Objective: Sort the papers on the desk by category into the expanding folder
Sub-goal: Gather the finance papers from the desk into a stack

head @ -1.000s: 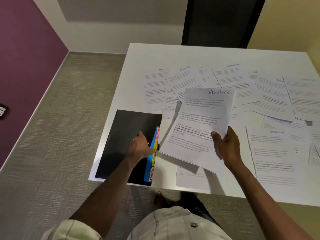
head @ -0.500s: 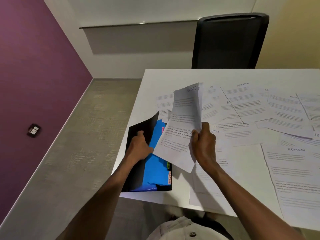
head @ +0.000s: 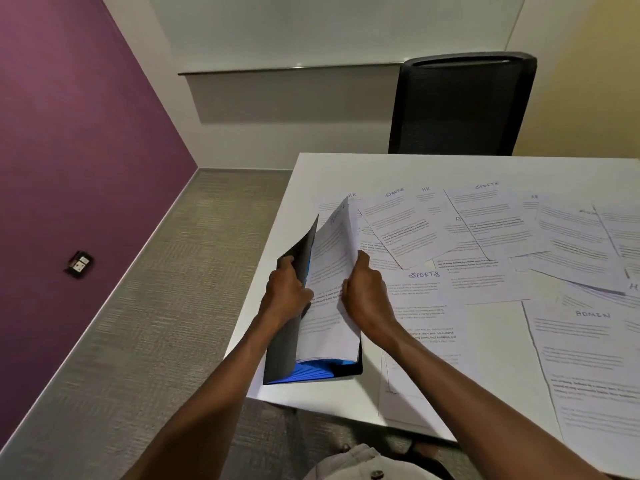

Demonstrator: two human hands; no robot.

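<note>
The black expanding folder point(head: 282, 355) stands open at the desk's near left corner, blue pockets showing at its bottom. My left hand point(head: 285, 294) grips its raised front cover. My right hand point(head: 363, 296) pinches the FINANCE sheet point(head: 329, 271), which sits upright inside the folder with its lower part between the pockets. Many printed papers lie spread over the white desk point(head: 346, 168): sheets headed SPORTS point(head: 424, 296), ADMIN point(head: 592, 344) and HR point(head: 427, 202).
A black mesh chair point(head: 460, 105) stands at the desk's far side. The purple wall on the left carries a floor-level socket point(head: 79, 264). Carpet runs along the desk's left edge. More overlapping sheets point(head: 575, 244) cover the desk's right half.
My right hand has carried the FINANCE sheet left and down into the folder. My left hand has lifted the folder's cover from flat to steeply raised.
</note>
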